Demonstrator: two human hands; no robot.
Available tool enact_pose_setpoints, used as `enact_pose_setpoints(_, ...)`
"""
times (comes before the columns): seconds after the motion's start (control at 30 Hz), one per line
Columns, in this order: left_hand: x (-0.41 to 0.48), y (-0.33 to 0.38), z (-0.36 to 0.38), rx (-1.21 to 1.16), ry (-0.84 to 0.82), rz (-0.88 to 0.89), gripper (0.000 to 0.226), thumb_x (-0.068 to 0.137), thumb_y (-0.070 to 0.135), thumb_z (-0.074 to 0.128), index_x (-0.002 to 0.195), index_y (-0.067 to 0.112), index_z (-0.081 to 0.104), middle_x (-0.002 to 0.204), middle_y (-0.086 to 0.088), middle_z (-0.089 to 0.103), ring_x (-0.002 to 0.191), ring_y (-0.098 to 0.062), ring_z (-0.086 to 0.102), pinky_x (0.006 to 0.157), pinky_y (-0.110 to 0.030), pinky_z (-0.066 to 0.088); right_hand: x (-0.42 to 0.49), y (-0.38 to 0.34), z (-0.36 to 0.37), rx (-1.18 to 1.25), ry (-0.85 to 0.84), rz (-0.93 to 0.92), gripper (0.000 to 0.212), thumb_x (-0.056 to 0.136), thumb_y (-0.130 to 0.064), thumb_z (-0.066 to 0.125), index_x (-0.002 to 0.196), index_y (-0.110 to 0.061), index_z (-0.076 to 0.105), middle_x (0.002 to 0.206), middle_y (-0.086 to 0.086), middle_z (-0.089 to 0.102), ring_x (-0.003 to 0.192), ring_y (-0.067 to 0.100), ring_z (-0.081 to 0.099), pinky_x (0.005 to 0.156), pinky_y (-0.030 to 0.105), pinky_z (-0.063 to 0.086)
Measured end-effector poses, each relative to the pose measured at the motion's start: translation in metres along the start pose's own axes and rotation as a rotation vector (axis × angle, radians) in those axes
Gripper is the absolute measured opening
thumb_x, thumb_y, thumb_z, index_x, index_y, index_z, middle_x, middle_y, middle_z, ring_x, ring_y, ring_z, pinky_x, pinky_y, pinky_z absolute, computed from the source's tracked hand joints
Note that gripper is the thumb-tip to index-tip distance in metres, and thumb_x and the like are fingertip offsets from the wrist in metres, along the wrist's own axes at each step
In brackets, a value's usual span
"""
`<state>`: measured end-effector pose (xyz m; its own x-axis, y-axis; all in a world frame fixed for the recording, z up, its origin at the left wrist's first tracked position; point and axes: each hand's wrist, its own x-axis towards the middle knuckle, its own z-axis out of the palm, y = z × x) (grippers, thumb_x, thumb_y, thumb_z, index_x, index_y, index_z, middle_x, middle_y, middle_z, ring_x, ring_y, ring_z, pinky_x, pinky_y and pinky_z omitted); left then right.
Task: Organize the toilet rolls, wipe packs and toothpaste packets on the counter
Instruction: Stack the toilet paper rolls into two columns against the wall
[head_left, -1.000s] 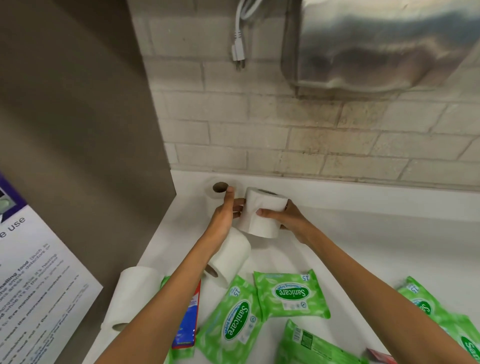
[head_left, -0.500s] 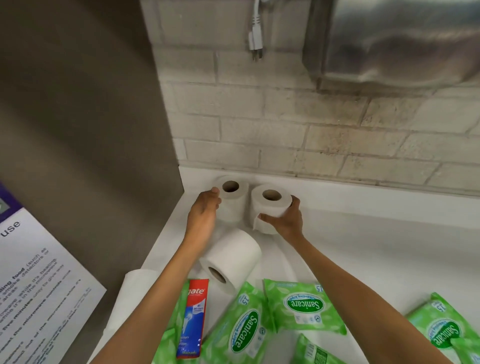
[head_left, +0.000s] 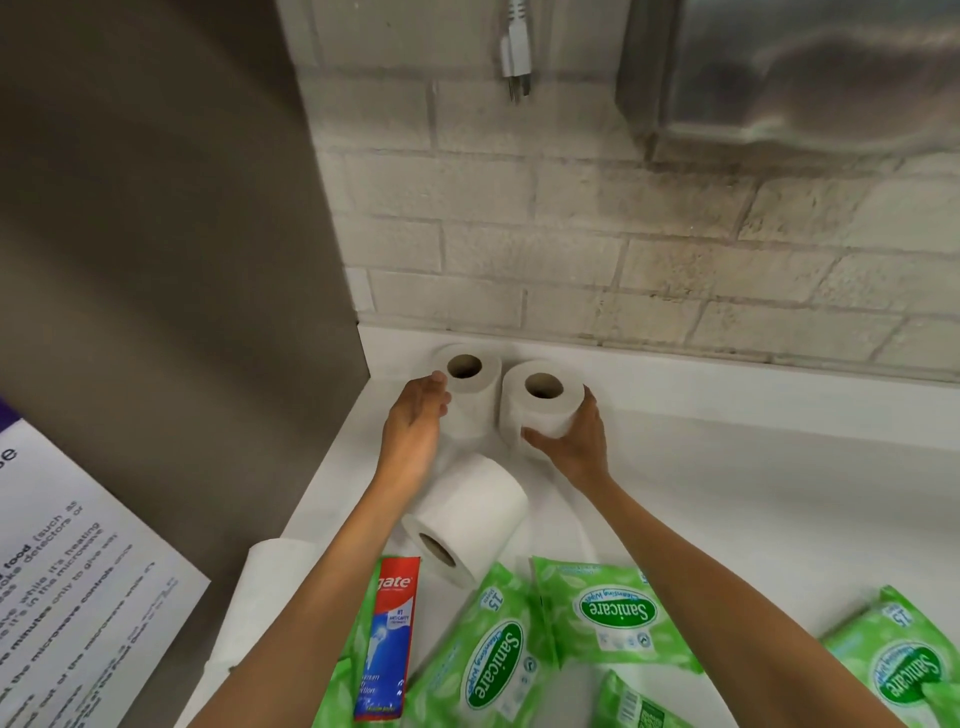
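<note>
While four soft white toilet rolls (head_left: 467, 519) sit on the glossy counter (head_left: 727, 493), plus one toothpaste box (head_left: 387, 634) and at least five crinkly green wipe packs (head_left: 613, 613), left hand (head_left: 415, 421) lies flat-fingered against the left upright roll (head_left: 470, 395), right hand (head_left: 571, 436) wraps round the right upright roll (head_left: 540, 410), both cylinders by the brick back wall (head_left: 571, 260).
</note>
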<state>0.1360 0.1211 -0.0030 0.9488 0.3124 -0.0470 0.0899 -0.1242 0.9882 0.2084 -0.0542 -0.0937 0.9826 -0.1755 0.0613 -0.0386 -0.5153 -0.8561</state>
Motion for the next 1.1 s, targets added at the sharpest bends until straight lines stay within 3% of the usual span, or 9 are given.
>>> enact_pose_setpoints(0.17,0.000,0.000,0.005,0.014,-0.017,-0.011,0.036,0.098,0.036,0.034,0.118,0.015,0.054,0.113,-0.006,0.060,0.103,-0.019,0.058,0.101,-0.037,0.042,0.009,-0.007,0.005,-0.052,-0.005,0.045,0.104,0.060,-0.034,0.085,0.142,-0.012,0.025,0.136,0.011,0.041,0.126,0.027,0.039,0.100,0.039,0.041)
enact_pose_setpoints(0.37,0.000,-0.002,0.001,0.004,-0.010,-0.028,0.034,0.098,0.035,0.036,0.119,0.015,0.054,0.108,-0.004,0.059,0.101,-0.020,0.059,0.103,-0.038,0.042,0.018,-0.010,0.005,-0.053,-0.025,0.084,0.103,0.059,-0.033,0.085,0.141,-0.013,0.026,0.131,0.012,0.042,0.123,0.030,0.042,0.098,0.041,0.043)
enact_pose_setpoints(0.57,-0.004,0.002,0.000,0.028,-0.018,-0.027,0.028,0.097,0.031,0.038,0.116,0.017,0.054,0.113,-0.006,0.059,0.103,-0.020,0.058,0.101,-0.036,0.042,0.008,-0.012,-0.003,-0.017,-0.063,0.123,0.111,0.063,-0.031,0.084,0.147,-0.015,0.013,0.140,0.014,0.032,0.132,0.032,0.034,0.105,0.043,0.035)
enact_pose_setpoints(0.67,-0.010,0.006,-0.003,0.097,-0.022,0.006,0.027,0.095,0.027,0.044,0.118,0.015,0.053,0.119,-0.007,0.059,0.109,-0.023,0.057,0.097,-0.033,0.042,-0.007,-0.015,-0.014,-0.007,0.005,0.151,0.097,0.071,-0.027,0.078,0.146,-0.014,0.018,0.141,0.015,0.033,0.130,0.032,0.038,0.103,0.041,0.036)
enact_pose_setpoints(0.8,-0.022,0.011,-0.008,0.237,-0.054,0.020,0.037,0.093,0.028,0.051,0.126,0.013,0.049,0.111,-0.003,0.056,0.108,-0.021,0.055,0.088,-0.025,0.039,-0.033,-0.021,-0.032,0.098,0.101,0.156,0.054,0.082,-0.021,0.065,0.131,-0.013,0.044,0.126,0.015,0.053,0.114,0.027,0.056,0.092,0.032,0.043)
enact_pose_setpoints(0.93,-0.032,0.005,-0.013,0.412,-0.112,-0.025,0.051,0.087,0.035,0.058,0.132,0.015,0.042,0.127,-0.011,0.052,0.117,-0.026,0.052,0.094,-0.032,0.041,-0.054,-0.031,-0.044,0.200,-0.113,0.263,0.042,0.087,-0.026,0.061,0.124,-0.009,0.052,0.095,0.009,0.063,0.089,0.027,0.061,0.083,0.034,0.048)
enact_pose_setpoints(1.03,-0.038,-0.005,-0.014,0.578,-0.193,-0.063,0.071,0.081,0.042,0.065,0.138,0.017,0.033,0.136,-0.012,0.044,0.125,-0.028,0.046,0.098,-0.033,0.041,-0.071,-0.040,-0.051,0.301,-0.295,0.360,0.043,0.088,-0.029,0.060,0.125,-0.008,0.049,0.101,0.010,0.058,0.083,0.026,0.059,0.065,0.029,0.049)
enact_pose_setpoints(1.1,-0.042,-0.010,-0.012,0.697,-0.255,-0.078,0.082,0.076,0.047,0.068,0.141,0.017,0.027,0.139,-0.011,0.041,0.128,-0.029,0.043,0.101,-0.037,0.041,-0.080,-0.045,-0.057,0.305,-0.348,0.360,0.041,0.090,-0.029,0.059,0.124,-0.007,0.049,0.104,0.011,0.057,0.081,0.024,0.060,0.065,0.027,0.049)
